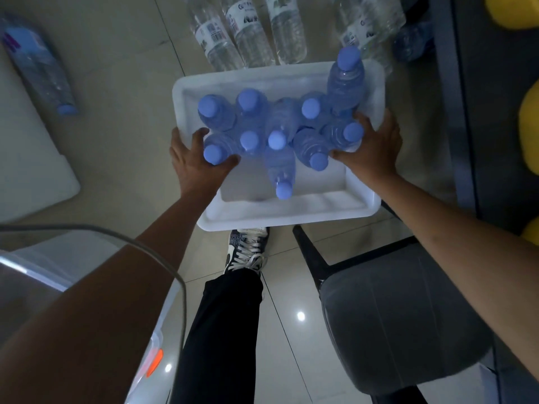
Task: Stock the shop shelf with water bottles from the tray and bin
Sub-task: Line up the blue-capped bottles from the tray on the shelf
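Note:
A white plastic tray (pixel 291 212) sits on the tiled floor ahead of me, holding several small water bottles with blue caps (pixel 277 139). My left hand (pixel 194 163) curls round the bottle at the cluster's left end (pixel 214 154). My right hand (pixel 372 151) curls round the bottles at the right end (pixel 347 135). One bottle (pixel 347 74) stands taller at the tray's far right corner. Another (pixel 281 170) leans towards me in the middle.
Several larger clear bottles with labels (pixel 248 30) stand beyond the tray. A white box (pixel 29 158) with a bottle lying on it (pixel 43 71) is at left. A grey chair (pixel 393 316) stands at right, a clear bin (pixel 58 272) at lower left. My shoe (pixel 248 249) touches the tray's near edge.

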Available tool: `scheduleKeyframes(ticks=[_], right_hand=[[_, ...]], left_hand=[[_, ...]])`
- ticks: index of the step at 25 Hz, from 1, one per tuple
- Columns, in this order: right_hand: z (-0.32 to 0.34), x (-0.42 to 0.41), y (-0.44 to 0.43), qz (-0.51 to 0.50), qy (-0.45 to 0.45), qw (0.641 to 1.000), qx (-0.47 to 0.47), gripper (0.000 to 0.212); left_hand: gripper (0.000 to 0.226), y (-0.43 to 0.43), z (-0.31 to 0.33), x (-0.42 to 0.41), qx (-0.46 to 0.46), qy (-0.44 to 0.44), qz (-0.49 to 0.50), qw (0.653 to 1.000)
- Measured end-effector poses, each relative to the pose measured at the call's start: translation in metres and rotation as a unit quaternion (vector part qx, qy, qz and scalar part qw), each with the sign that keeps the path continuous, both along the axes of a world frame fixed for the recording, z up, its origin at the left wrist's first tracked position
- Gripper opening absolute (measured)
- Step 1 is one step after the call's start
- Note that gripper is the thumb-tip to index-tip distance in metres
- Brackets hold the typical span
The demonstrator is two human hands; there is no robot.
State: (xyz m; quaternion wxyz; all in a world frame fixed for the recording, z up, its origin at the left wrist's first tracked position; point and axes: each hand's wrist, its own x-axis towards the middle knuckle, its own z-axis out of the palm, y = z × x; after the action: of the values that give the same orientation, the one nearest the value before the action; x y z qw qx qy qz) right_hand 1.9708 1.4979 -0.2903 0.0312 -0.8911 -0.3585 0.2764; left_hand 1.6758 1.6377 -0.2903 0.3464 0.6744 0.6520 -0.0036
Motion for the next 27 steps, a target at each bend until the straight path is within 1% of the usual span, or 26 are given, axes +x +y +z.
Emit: scheduleKeyframes(ticks=[4, 6, 7, 8, 9, 11, 12, 14, 16, 17, 20, 23, 25, 27], right_hand=[[0.008, 0.0, -0.003, 0.014, -0.016, 0.999, 0.027, 0.074], [0.01, 0.0, -0.002, 0.021, -0.022, 0.999, 0.037, 0.065], [0.013, -0.002, -0.002, 0.022, -0.02, 0.998, 0.051, 0.061], [0.017, -0.005, -0.004, 0.012, 0.002, 0.997, 0.082, 0.055], [0.022, -0.009, -0.006, -0.02, 0.046, 0.991, 0.127, 0.049], [0.041, -0.017, -0.01, -0.106, 0.138, 0.965, 0.197, 0.046], [0.053, -0.019, -0.01, -0.136, 0.159, 0.954, 0.214, 0.047], [0.083, -0.02, -0.006, -0.174, 0.182, 0.94, 0.231, 0.045], [0.125, -0.017, 0.001, -0.196, 0.22, 0.921, 0.254, 0.044], [0.152, -0.017, 0.004, -0.205, 0.249, 0.906, 0.275, 0.044], [0.246, -0.019, 0.014, -0.205, 0.304, 0.863, 0.348, 0.037], [0.368, -0.012, 0.02, -0.208, 0.314, 0.829, 0.414, 0.033], [0.455, -0.004, 0.015, -0.203, 0.304, 0.809, 0.46, 0.029], [0.534, 0.004, 0.006, -0.209, 0.272, 0.793, 0.504, 0.037]], left_hand=[[0.075, 0.001, 0.004, -0.008, 0.013, 0.026, -0.061, 0.998], [0.071, 0.001, 0.009, -0.009, 0.018, 0.03, -0.074, 0.997], [0.068, 0.0, 0.013, -0.008, 0.024, 0.017, -0.069, 0.997], [0.064, -0.002, 0.018, -0.007, 0.028, -0.016, -0.059, 0.998], [0.058, -0.004, 0.026, -0.005, 0.03, -0.062, -0.038, 0.997], [0.041, -0.007, 0.05, 0.002, 0.015, -0.144, 0.031, 0.989], [0.033, -0.008, 0.064, 0.006, 0.012, -0.164, 0.057, 0.985], [0.026, -0.005, 0.101, 0.013, 0.027, -0.189, 0.071, 0.979], [0.023, 0.004, 0.148, 0.026, 0.041, -0.229, 0.069, 0.97], [0.023, 0.009, 0.176, 0.033, 0.046, -0.248, 0.065, 0.966], [0.026, 0.027, 0.272, 0.063, 0.052, -0.284, 0.013, 0.957], [0.032, 0.042, 0.398, 0.104, 0.049, -0.302, -0.041, 0.951], [0.043, 0.045, 0.489, 0.131, 0.057, -0.296, -0.084, 0.95], [0.055, 0.043, 0.576, 0.156, 0.05, -0.314, -0.112, 0.941]])
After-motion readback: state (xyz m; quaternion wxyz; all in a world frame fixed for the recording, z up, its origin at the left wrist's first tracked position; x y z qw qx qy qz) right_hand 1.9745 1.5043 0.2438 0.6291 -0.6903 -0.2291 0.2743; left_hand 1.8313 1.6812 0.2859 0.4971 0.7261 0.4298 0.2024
